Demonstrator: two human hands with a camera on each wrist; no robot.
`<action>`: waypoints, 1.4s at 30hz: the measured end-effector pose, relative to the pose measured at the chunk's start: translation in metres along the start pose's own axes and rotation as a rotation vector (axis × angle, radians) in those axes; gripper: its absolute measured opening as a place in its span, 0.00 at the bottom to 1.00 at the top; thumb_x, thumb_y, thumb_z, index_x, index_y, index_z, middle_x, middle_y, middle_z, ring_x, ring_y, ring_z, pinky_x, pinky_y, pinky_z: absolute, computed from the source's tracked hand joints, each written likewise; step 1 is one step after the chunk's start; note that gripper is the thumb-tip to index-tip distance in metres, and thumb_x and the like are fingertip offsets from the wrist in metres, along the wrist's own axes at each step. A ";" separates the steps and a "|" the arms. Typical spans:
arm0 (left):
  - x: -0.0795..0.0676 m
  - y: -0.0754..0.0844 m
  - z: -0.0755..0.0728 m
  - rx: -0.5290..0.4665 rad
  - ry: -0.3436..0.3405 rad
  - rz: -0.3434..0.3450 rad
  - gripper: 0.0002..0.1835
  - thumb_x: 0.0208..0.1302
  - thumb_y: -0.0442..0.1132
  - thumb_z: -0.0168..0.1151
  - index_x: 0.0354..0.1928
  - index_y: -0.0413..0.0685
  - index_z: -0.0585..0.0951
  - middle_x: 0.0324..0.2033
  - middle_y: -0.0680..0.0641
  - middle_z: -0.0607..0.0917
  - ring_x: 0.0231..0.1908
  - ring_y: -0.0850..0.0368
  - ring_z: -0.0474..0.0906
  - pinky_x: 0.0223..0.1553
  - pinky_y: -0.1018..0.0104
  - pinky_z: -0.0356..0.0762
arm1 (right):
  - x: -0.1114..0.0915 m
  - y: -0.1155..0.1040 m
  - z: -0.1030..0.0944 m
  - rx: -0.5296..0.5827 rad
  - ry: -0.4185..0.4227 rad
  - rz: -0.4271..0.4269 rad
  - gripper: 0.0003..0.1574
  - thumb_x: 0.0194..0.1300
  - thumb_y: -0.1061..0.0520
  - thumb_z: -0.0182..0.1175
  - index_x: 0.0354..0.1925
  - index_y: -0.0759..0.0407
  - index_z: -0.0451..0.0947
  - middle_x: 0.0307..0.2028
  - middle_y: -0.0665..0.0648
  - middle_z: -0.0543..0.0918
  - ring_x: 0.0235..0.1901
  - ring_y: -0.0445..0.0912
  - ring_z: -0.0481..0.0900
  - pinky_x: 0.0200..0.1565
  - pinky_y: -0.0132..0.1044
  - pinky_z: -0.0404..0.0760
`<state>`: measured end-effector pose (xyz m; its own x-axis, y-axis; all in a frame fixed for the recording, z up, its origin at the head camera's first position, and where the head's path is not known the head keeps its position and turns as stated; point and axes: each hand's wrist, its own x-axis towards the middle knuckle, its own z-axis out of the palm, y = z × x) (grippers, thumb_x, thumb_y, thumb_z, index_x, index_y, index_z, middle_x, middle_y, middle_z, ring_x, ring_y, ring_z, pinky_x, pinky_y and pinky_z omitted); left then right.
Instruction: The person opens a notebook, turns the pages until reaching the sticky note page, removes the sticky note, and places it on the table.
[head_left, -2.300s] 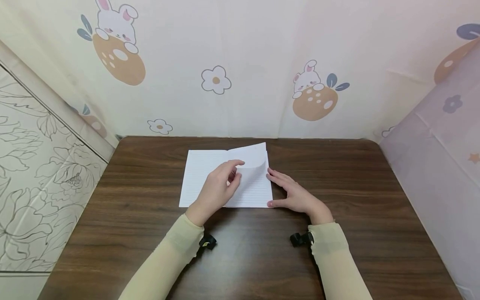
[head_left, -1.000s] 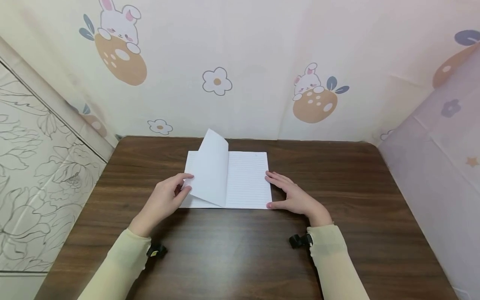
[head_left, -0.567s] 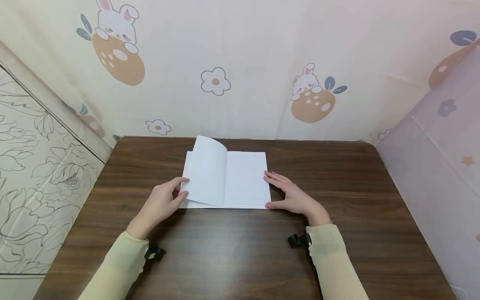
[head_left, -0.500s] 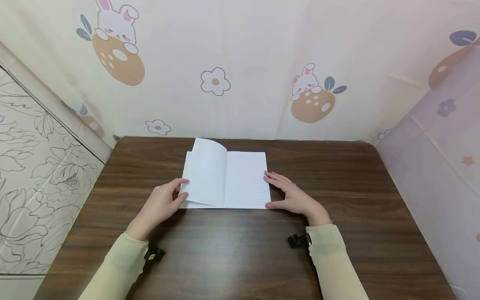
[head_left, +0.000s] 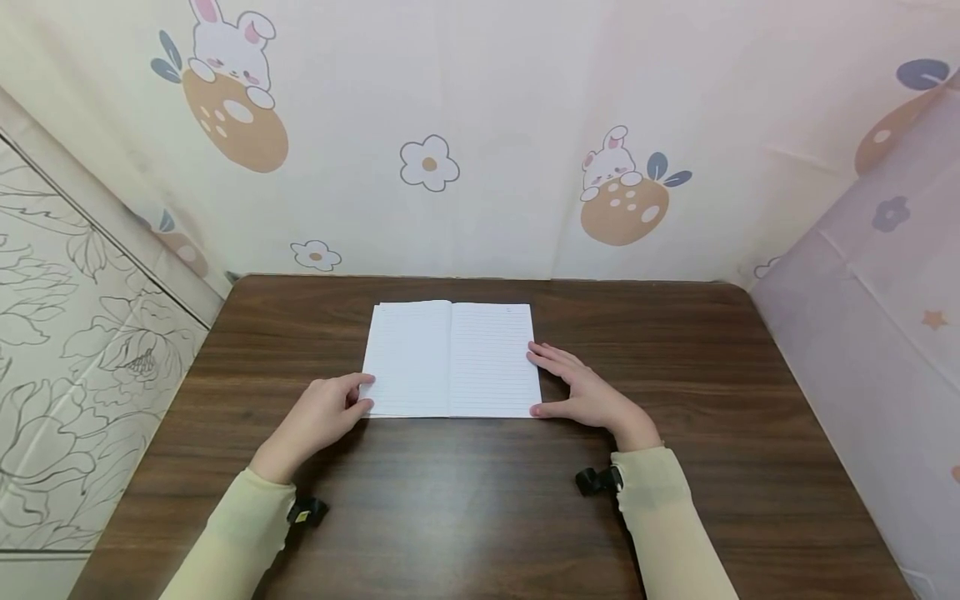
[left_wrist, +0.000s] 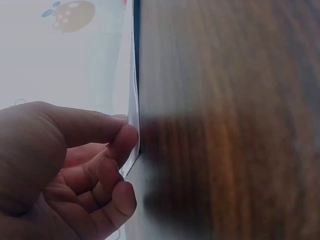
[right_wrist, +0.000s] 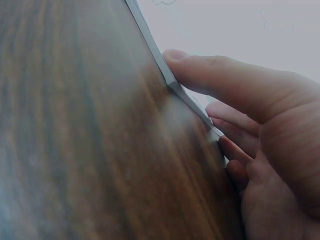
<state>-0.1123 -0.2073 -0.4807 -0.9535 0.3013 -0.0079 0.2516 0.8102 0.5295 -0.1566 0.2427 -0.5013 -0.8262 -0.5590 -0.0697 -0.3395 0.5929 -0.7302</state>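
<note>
An open notebook [head_left: 491, 358] with ruled white pages lies flat near the back of the table, its spine roughly mid-table. At its lower left edge, my left hand [head_left: 322, 417] pinches the edge of the left page [head_left: 408, 358] between thumb and curled fingers. The left wrist view shows the thumb and index tip meeting at the thin paper edge [left_wrist: 134, 95]. My right hand [head_left: 592, 396] rests at the right edge, thumb on the lower right corner and fingers extended along the side. In the right wrist view, the thumb [right_wrist: 210, 70] lies on top of the notebook.
The dark wood-grain table [head_left: 465, 517] reaches back to a pale curtain [head_left: 510, 100] printed with rabbits and flowers. A panel with line-drawn flowers [head_left: 90, 350] stands along the left side. Each wrist wears a small black camera, such as the right one [head_left: 597, 481].
My left hand has carried the page from right to left over the spine, and the page has come down from raised to flat. My right hand has stayed at the right edge.
</note>
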 end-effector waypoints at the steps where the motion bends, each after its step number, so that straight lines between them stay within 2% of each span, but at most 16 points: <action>1: 0.000 0.000 0.000 0.003 -0.004 -0.001 0.19 0.72 0.34 0.72 0.62 0.36 0.86 0.22 0.54 0.75 0.20 0.61 0.65 0.26 0.66 0.68 | 0.000 0.000 0.000 -0.001 0.001 -0.002 0.62 0.66 0.43 0.80 0.86 0.55 0.60 0.87 0.56 0.55 0.86 0.61 0.48 0.79 0.70 0.52; 11: 0.000 0.000 0.000 0.006 -0.026 -0.042 0.21 0.69 0.34 0.76 0.61 0.38 0.86 0.23 0.54 0.77 0.22 0.59 0.68 0.28 0.64 0.71 | 0.001 0.000 0.001 0.006 -0.001 -0.004 0.62 0.65 0.44 0.80 0.86 0.56 0.61 0.87 0.56 0.56 0.86 0.60 0.48 0.80 0.69 0.52; 34: -0.001 -0.002 -0.001 0.008 -0.016 -0.072 0.20 0.69 0.37 0.77 0.61 0.44 0.86 0.27 0.52 0.81 0.26 0.57 0.72 0.31 0.61 0.74 | -0.001 0.004 0.001 -0.002 0.005 -0.021 0.61 0.66 0.41 0.79 0.86 0.54 0.61 0.87 0.54 0.56 0.86 0.59 0.48 0.79 0.69 0.52; 42: 0.003 0.004 -0.004 0.033 -0.029 -0.088 0.19 0.69 0.36 0.77 0.60 0.42 0.87 0.28 0.52 0.81 0.27 0.56 0.73 0.32 0.60 0.75 | -0.001 0.004 0.001 -0.001 0.014 -0.015 0.62 0.65 0.40 0.80 0.86 0.54 0.62 0.87 0.54 0.57 0.86 0.59 0.49 0.80 0.69 0.52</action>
<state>-0.1147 -0.2050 -0.4749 -0.9671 0.2421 -0.0778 0.1728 0.8502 0.4973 -0.1564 0.2450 -0.5048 -0.8271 -0.5598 -0.0494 -0.3523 0.5849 -0.7306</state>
